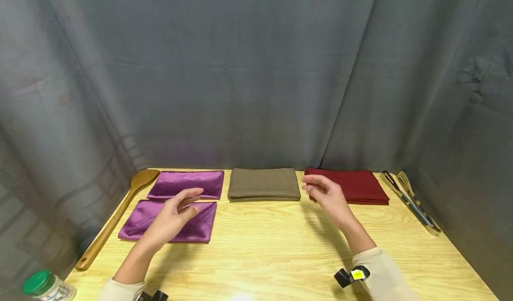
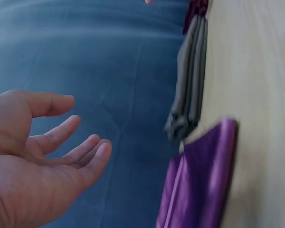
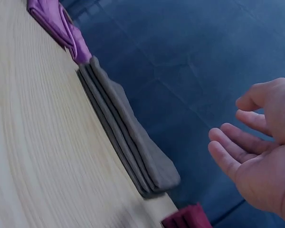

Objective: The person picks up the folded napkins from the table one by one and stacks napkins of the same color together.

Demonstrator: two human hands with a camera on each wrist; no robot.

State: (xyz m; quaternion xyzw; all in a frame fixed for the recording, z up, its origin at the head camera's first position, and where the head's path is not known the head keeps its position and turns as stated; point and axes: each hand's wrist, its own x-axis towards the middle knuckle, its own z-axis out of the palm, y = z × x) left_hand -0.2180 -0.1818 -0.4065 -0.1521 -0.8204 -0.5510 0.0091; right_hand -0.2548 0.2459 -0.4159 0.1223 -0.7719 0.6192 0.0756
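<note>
My left hand (image 1: 175, 216) hovers over the two folded purple satin cloths at the left; the nearer cloth (image 1: 136, 221) lies below it, the farther cloth (image 1: 176, 180) just behind. Its fingers are loosely bent, and nothing is in them in the left wrist view. My right hand (image 1: 326, 196) is held above the table by the near left corner of a folded dark red cloth (image 1: 356, 185). Its fingers are relaxed and hold nothing. Between the hands, at the back, lies a folded grey-brown cloth (image 1: 264, 184), its stacked layers showing in the right wrist view.
A long wooden spoon (image 1: 108, 225) lies along the table's left edge. Near it, at the front left corner, is a green-capped jar (image 1: 48, 285). Metal tongs (image 1: 413, 203) lie at the right edge. Grey curtains (image 1: 256, 78) hang behind and beside the wooden table (image 1: 256, 247).
</note>
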